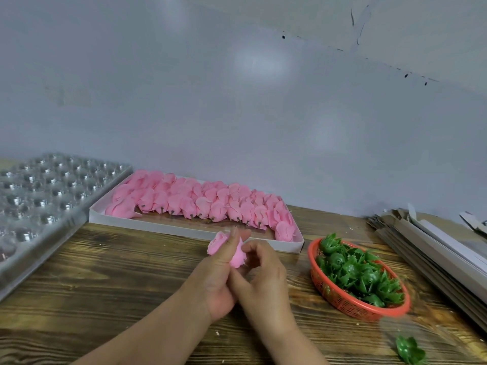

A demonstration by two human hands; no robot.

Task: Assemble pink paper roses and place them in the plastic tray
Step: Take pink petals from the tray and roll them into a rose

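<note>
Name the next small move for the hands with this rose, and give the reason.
Probably reach the right hand to the red basket for a green calyx: the pink rose in the left hand shows no green base yet.

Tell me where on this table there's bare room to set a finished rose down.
Bare dark wooden tabletop lies between the clear plastic cavity tray, the white cardboard box of pink paper petals and the left hand. A narrower strip runs along the near edge. Right of the right hand it is crowded: red plastic basket of green sepals, stacked flat cardboard.
</note>
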